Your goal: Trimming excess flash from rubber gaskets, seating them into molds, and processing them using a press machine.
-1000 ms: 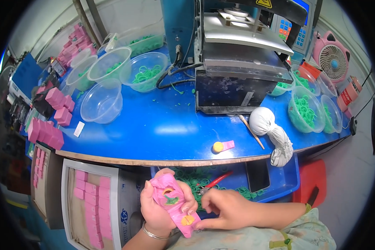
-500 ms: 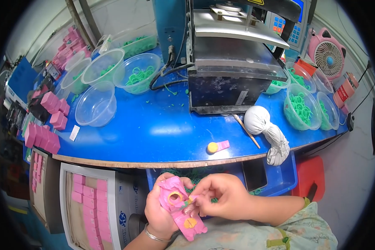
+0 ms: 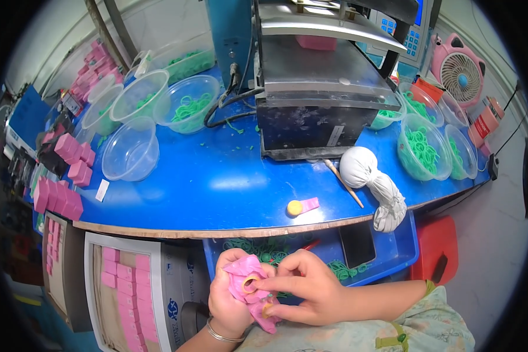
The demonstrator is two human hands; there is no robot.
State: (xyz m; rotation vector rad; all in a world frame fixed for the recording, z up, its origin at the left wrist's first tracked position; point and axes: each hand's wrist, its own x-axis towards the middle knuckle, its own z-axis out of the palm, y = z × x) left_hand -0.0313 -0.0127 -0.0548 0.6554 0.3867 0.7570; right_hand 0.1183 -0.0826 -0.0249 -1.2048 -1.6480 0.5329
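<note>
My left hand (image 3: 230, 295) is closed round a soft, crumpled pink piece (image 3: 245, 267) that carries a yellow ring. From the right, my right hand (image 3: 311, 290) meets it, index fingertip at the ring and thumb on the lower end, where a yellow spot (image 3: 267, 310) partly shows. A speck of green lies between those fingers. Beyond my hands, on the blue table (image 3: 217, 202), rests a pink strip (image 3: 310, 203) with a yellow disc (image 3: 294, 207) at its left end. Below the table edge a blue tray (image 3: 402, 249) holds green rings (image 3: 346, 270) and a dark phone-like slab (image 3: 358, 245).
A metal press (image 3: 317, 126) stands at the back, a pink block (image 3: 317, 42) between its plates. A stick (image 3: 343, 183) and tied white cloth bundle (image 3: 369, 176) lie before it. Clear bowls (image 3: 132, 149) stand left and right; pink blocks (image 3: 64, 199) and a framed box (image 3: 155, 293) are left.
My right index finger has moved onto the yellow ring and the thumb down onto the lower end. The pink piece is more folded. The view has shifted slightly, and more red shows in the tray.
</note>
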